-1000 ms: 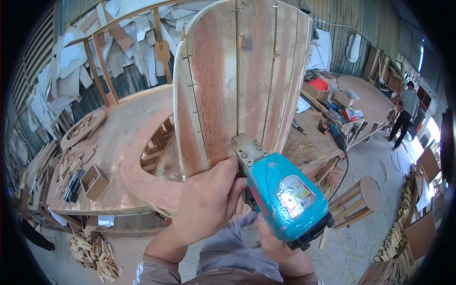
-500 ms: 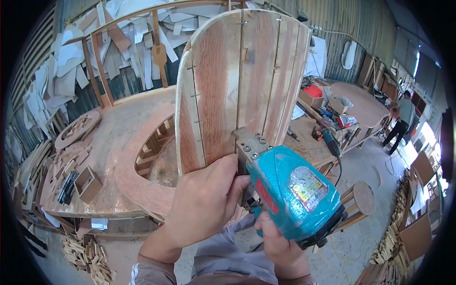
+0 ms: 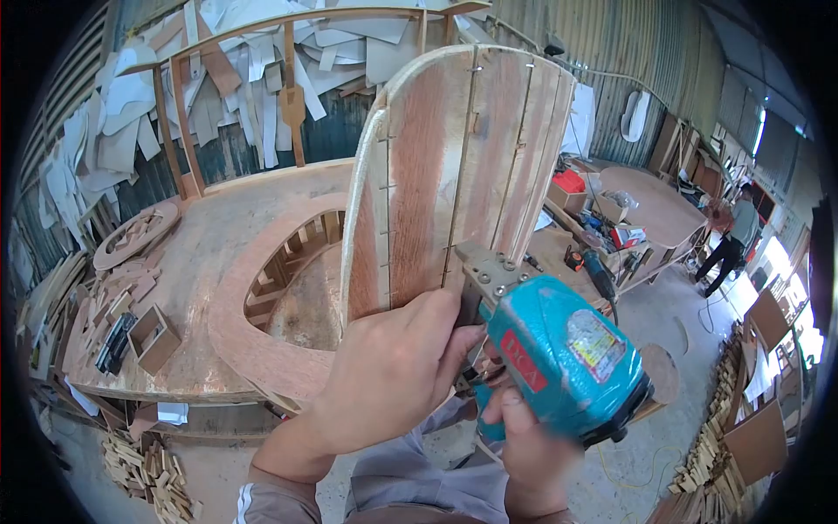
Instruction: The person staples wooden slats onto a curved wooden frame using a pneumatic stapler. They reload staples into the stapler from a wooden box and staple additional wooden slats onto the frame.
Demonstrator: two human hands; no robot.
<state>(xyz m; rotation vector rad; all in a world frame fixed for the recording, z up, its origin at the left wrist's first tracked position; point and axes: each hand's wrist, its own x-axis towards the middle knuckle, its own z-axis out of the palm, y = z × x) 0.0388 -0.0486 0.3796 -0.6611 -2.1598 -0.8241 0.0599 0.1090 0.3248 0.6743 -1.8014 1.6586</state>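
A curved, slatted wooden panel [image 3: 419, 201] stands upright before me, with small metal staples across its joints. My left hand [image 3: 384, 375] is closed at the panel's lower part; its fingertips are partly hidden. Its thumb and forefinger lie close against the metal nose of a teal staple gun [image 3: 559, 349]. Below the gun's body, my right hand [image 3: 524, 441] is wrapped around the handle, slightly blurred. The nose is at the panel's face, along a seam between slats; whether it touches cannot be made out.
A wooden workbench [image 3: 192, 262] holds an oval ring frame [image 3: 240, 323], a small open box [image 3: 155, 339] and wood scraps. To the right, another bench carries power tools [image 3: 601, 275] and a red item [image 3: 569, 181]. A person [image 3: 731, 240] stands far right. Wood offcuts [image 3: 148, 476] lie on the floor.
The panel, both hands and the staple gun have shifted together to the right and slightly down in view. Both hands keep their grip.
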